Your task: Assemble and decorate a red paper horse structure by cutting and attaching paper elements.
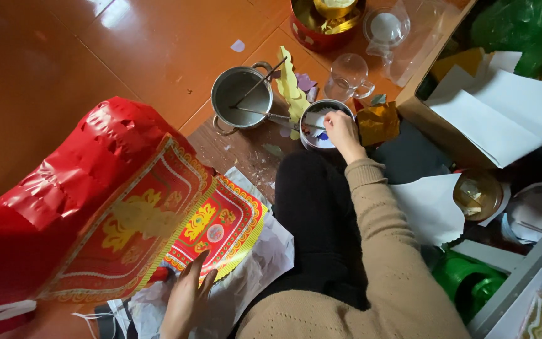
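Left hand: the left hand (pixel 186 295) lies open, fingers spread flat on the lower edge of the red and gold printed sheet (pixel 217 229), which rests on crumpled white paper (pixel 252 270) just beside the hand.
Red paper form: a large glossy red paper form (pixel 58 201) stands to the left of that hand, its patterned panel touching the sheet.
Right hand: the right hand (pixel 341 129) reaches forward, fingers curled into the small round tin (pixel 318 122); whether it pinches anything I cannot tell.
Beyond the right hand: a steel pot (pixel 241 97) with sticks across it lies to its left, a clear glass cup (pixel 349 75) just past it.
Risk: the sleeve could tip the tin, judging by how close it sits; glue on the fingers might smear the sheet.
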